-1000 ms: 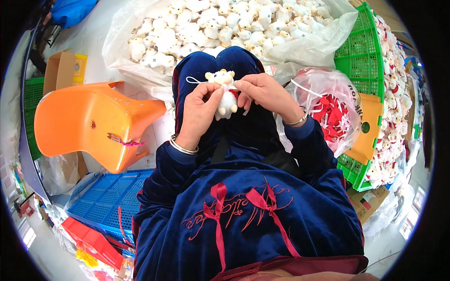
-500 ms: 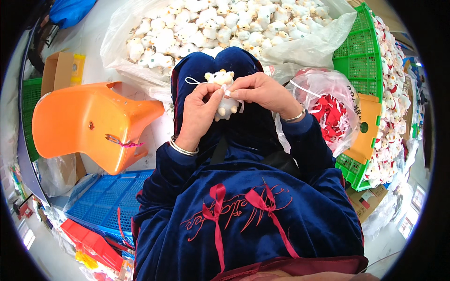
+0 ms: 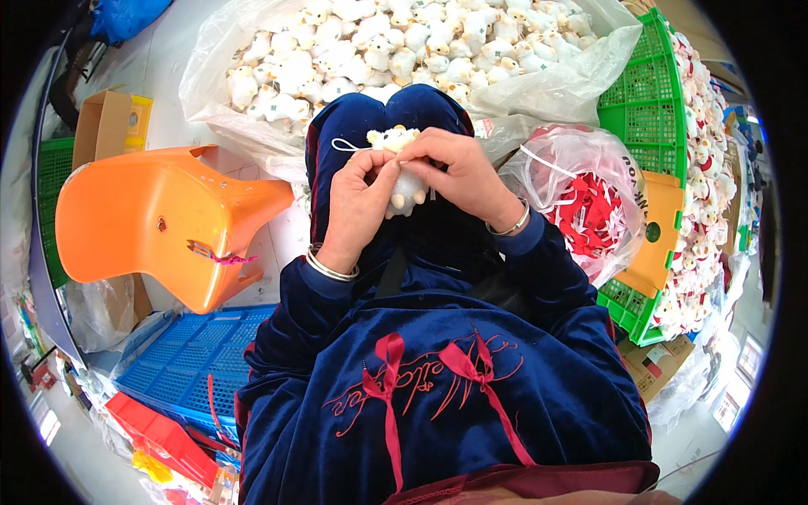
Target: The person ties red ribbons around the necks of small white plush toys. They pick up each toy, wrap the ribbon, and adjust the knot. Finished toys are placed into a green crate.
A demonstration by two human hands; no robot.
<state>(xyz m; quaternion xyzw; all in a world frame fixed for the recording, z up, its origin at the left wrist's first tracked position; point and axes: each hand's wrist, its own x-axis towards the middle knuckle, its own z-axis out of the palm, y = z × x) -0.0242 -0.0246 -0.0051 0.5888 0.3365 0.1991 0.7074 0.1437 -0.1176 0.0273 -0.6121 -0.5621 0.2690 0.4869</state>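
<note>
- Plush toy [image 3: 406, 194], one, small, white, round-eared: held upright between the fingers of both hands, above the lap, head away from the wearer, feet toward.
- Left hand [image 3: 357, 200]: thumb and forefinger gripped the toy's side at the neck; bangles at the wrist.
- Right hand [image 3: 461, 172]: thumb and forefinger closed together at the toy's neck, close against the left fingertips; what lay between them could not be told.
- White loop [image 3: 343, 145]: cord, just left of the toy's head, beyond the left fingers.
- Heap of white plush toys [image 3: 379, 50]: beyond the fingers, on a clear plastic sheet [image 3: 204, 76].
- Clear bag [image 3: 537, 164]: right of the right fingers, containing red and white pieces [image 3: 592, 215].
- Green crate [image 3: 644, 105]: farther right, plush toys with red parts [image 3: 703, 210] beyond it.
- Orange chair [image 3: 126, 215]: well left of the fingers, a small metal tool [image 3: 200, 249] on it.
- Blue crate [image 3: 198, 358]: left of the fingers, nearer the wearer.
</note>
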